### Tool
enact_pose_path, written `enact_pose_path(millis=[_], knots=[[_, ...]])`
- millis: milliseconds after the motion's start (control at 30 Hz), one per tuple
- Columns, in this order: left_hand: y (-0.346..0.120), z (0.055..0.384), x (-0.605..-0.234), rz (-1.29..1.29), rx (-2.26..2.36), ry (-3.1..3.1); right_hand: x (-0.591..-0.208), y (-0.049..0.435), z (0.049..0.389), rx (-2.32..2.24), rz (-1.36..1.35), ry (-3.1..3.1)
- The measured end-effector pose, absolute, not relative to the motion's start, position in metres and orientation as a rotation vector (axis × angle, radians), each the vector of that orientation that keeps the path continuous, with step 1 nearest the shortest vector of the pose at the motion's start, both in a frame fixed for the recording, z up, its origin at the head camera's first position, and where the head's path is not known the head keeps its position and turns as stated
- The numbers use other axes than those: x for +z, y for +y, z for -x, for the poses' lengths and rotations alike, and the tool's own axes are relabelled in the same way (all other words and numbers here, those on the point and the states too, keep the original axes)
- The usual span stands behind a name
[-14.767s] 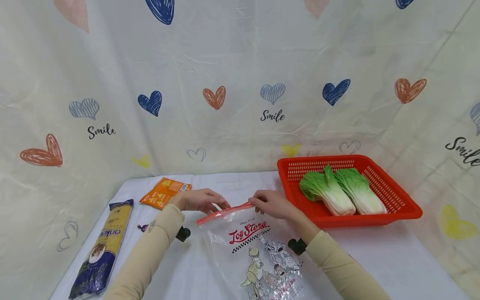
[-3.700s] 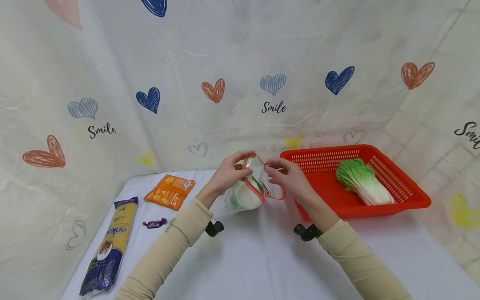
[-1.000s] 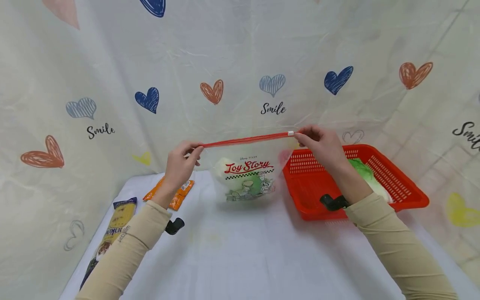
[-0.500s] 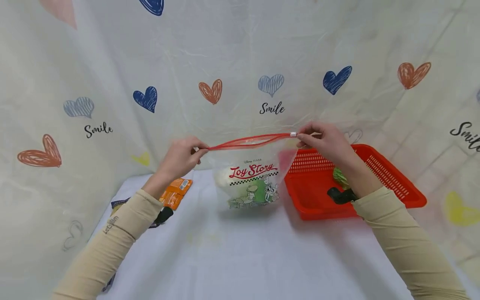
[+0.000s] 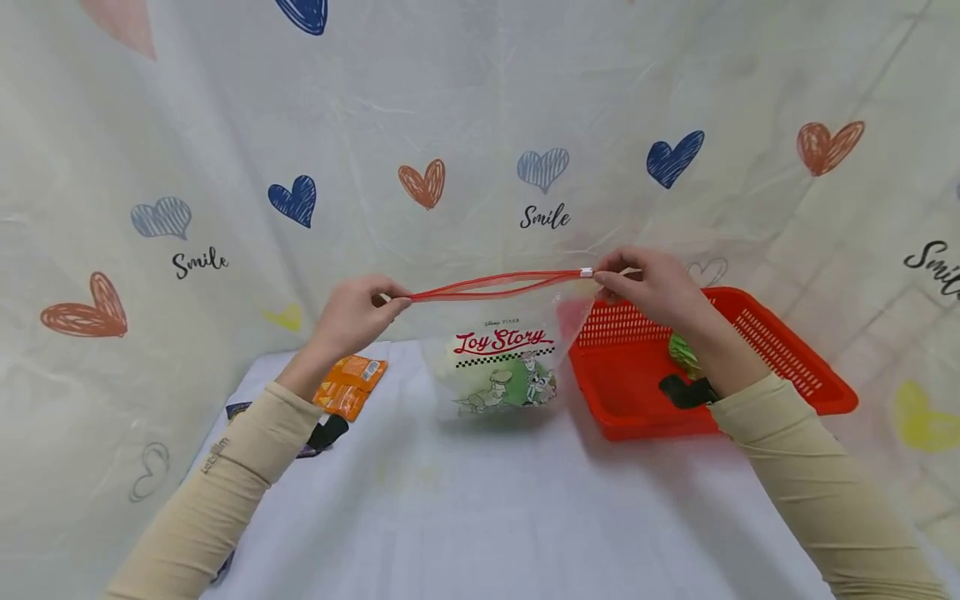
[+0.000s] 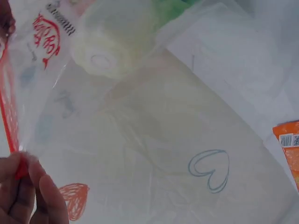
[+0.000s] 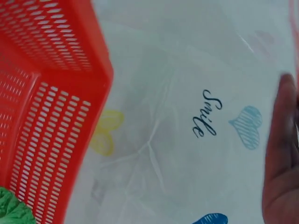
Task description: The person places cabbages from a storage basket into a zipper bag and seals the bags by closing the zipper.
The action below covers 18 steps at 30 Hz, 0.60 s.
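A clear zip bag (image 5: 498, 333) printed "Toy Story" hangs upright between my two hands. My left hand (image 5: 356, 312) pinches the left end of its red zip edge, which also shows in the left wrist view, where the fingertips (image 6: 29, 163) grip the red corner. The right hand (image 5: 648, 279) pinches the other end, right beside the white slider (image 5: 587, 272). Between the ends, the two red strips stand apart in a narrow slit. Inside lies a napa cabbage (image 6: 110, 44), seen through the plastic with its pale base toward the left.
Behind my right forearm stands a red basket (image 5: 622, 408) with another napa cabbage (image 5: 684, 354), mostly hidden. An orange snack packet (image 5: 351, 387) lies on the white-covered table (image 5: 465, 517) at left. The left arm covers most of a long packet.
Earlier, the bag hung flat and both cabbages lay in the basket; one is now inside the bag. Since one second ago, the red strips have parted in the middle, both ends still held.
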<state>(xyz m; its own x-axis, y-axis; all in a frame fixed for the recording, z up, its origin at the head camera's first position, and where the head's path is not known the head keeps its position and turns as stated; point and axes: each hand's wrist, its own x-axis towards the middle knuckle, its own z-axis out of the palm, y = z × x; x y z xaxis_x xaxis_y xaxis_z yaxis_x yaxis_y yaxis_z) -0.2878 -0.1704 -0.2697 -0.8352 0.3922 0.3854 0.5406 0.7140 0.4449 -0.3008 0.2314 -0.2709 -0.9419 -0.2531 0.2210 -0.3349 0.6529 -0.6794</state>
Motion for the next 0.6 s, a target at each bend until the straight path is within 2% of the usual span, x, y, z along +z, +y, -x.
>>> enact_pose_path(millis=[267, 600], knots=[[-0.191, 0.289, -0.265, 1.184, -1.172, -3.048, -0.28, 0.229, 0.3, 1.362, -0.51, -2.749], [-0.168, 0.296, -0.279, 1.282, -1.336, -2.948, -0.294, 0.214, 0.3, 1.673, -0.634, -2.518]])
